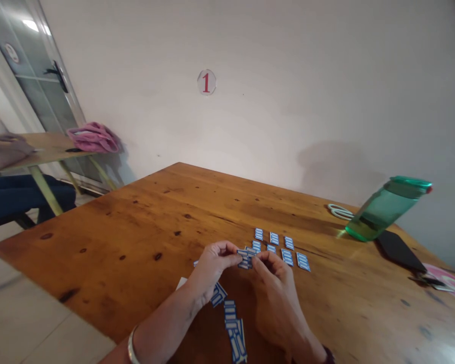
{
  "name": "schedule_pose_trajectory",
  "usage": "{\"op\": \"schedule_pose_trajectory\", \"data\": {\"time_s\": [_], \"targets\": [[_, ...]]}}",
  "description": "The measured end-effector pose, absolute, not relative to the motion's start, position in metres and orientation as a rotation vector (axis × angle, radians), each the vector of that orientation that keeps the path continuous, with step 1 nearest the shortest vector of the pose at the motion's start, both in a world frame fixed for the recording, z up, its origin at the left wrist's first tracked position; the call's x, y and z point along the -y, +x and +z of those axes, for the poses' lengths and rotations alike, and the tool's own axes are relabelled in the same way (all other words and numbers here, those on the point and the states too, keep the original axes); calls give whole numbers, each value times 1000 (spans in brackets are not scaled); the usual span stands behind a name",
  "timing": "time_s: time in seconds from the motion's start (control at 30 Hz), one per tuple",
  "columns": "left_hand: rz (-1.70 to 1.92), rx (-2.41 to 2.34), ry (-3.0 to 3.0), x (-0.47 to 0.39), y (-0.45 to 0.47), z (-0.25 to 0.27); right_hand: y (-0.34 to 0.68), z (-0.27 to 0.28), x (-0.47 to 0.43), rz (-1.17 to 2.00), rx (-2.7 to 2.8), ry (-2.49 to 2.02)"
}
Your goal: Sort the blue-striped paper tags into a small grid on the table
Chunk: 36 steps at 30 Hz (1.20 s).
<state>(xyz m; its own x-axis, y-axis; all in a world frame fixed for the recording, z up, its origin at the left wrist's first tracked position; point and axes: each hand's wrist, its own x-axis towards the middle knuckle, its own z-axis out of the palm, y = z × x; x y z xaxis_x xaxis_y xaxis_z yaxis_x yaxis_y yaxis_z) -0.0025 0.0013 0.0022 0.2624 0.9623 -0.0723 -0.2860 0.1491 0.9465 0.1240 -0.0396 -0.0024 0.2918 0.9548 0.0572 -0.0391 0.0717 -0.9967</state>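
Small blue-and-white cards (243, 259) are held overlapping between my two hands, just above the table. My left hand (208, 273) pinches them from the left with thumb and finger. At their right edge, my right hand (276, 283) is closed in a pinch too. Just beyond my fingers, several similar cards (287, 257) lie in loose rows, some partly hidden by my hands. Nearer to me, more of these cards (235, 341) lie overlapping in a strip between my forearms. Another few cards (218, 294) show beside my left wrist, which covers part of them.
A wooden table (144, 217) spans the view. On its right stand a green bottle (389, 210), a dark flat case (400, 251), a coiled white cable (340, 211) and a pink round item (449, 283). Another person's arm (7, 150) and a pink cloth (94, 137) rest on a second table.
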Motion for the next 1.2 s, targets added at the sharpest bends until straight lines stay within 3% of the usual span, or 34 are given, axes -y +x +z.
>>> {"op": "schedule_pose_trajectory", "data": {"time_s": [0.97,1.2], "targets": [[1171,-862,1037,0,4,1,123,-4,38,691,1111,-1335],[1053,-874,1027,3,4,4,125,-11,38,763,1106,-1354]]}}
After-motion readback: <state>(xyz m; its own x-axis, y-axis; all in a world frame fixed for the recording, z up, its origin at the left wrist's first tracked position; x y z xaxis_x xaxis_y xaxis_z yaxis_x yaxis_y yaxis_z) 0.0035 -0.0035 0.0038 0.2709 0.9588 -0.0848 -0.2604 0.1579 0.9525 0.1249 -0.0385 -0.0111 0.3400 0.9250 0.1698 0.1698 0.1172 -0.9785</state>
